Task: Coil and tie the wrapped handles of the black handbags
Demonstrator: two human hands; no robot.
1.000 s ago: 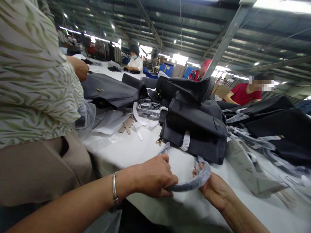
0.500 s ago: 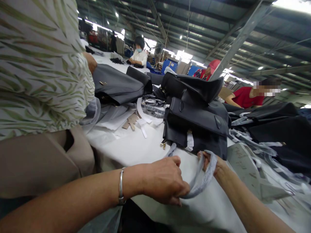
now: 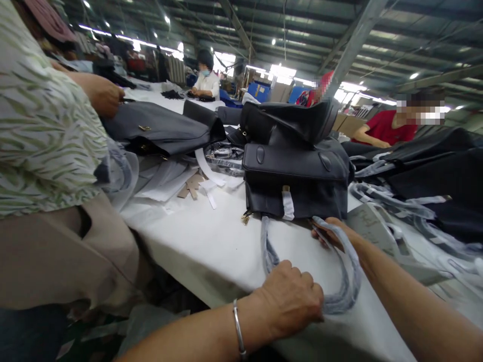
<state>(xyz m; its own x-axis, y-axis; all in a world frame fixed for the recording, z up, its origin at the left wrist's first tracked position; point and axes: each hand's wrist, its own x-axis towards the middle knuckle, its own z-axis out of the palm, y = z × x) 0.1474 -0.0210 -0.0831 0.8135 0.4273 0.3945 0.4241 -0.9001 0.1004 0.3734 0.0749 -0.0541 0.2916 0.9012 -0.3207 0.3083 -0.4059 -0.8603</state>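
Observation:
A black handbag point(image 3: 302, 193) lies on the white-covered table in front of me, its wrapped handle point(image 3: 352, 271) looping toward my body. My left hand point(image 3: 292, 296), with a silver bangle at the wrist, is closed around the near part of this loop. Close to the bag's edge, my right hand point(image 3: 335, 234) has its fingers curled at the handle's right end, partly covered by the wrapped strip. A white-wrapped strap tab point(image 3: 288, 205) and a small gold metal piece point(image 3: 246, 219) hang at the bag's near side.
More black bags point(image 3: 289, 120) are stacked behind, and others point(image 3: 441, 186) lie at right beside a grey stand point(image 3: 392, 241). Paper strips point(image 3: 192, 186) are scattered at left. A co-worker in a leaf-print top point(image 3: 49, 136) stands close on my left, a hand at another black bag point(image 3: 162, 125).
My left hand has moved right and slightly down along the wrapped handle, still gripping it. More of the loop shows. The co-worker's arm at left now reaches further into view.

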